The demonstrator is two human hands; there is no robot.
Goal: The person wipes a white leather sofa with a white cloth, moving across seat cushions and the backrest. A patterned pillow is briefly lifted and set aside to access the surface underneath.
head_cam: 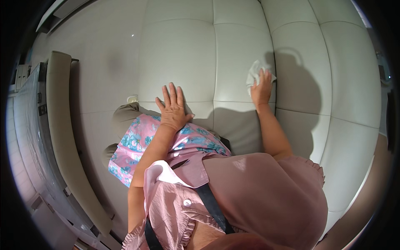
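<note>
A pale leather sofa seat (pixel 181 56) with stitched seams spreads out before me. My right hand (pixel 262 89) presses a crumpled white cloth (pixel 255 73) on the seat, close to the crease where the seat meets the backrest (pixel 298 78). Flat on the seat's front part, my left hand (pixel 172 111) has its fingers spread and holds nothing. Beneath my left forearm lies the pink apron (pixel 134 140) with blue flowers, over my legs. How the right fingers grip the cloth is partly hidden.
Left of the sofa is a pale floor (pixel 100 84). Beyond it stands a long beige padded bench or headboard (pixel 59 118), beside a plastic-wrapped panel (pixel 34 131). A shoe (pixel 132 99) shows by the seat's edge. My shadow falls on the backrest.
</note>
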